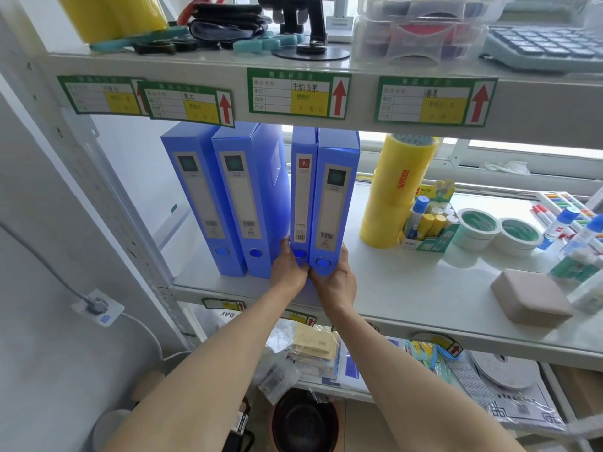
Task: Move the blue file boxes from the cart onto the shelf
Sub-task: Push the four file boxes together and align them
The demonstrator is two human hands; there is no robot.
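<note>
On the middle shelf (391, 298), four blue file boxes stand upright, spines toward me: two at the left, touching each other, and two at the right, a narrow file box (301, 190) with a red logo and a wider file box (332, 203) just beside it. A gap separates the left pair (225, 197) from the right pair. My left hand (288, 269) and right hand (334, 277) are pressed together at the bottom front of the right pair, the left fingers curled round the narrow box's left edge, the right fingers wrapped round the wide box's right edge. Both hands thus clamp the two boxes as one unit, which overhangs the shelf's front lip slightly.

I judge the step in hand to be seating this pair. To do it well, I would keep the two squeezed together, push them back until their spines line up with the left pair, then slide them left to close the gap without tilting them.

Count: four file boxes on the shelf; the cart is out of view, so I cannot tell whether any remain there. To the right stand one tall stack of yellow tape rolls (391, 197), one box of glue sticks (427, 223) and two stacks of white tape (499, 231).
</note>
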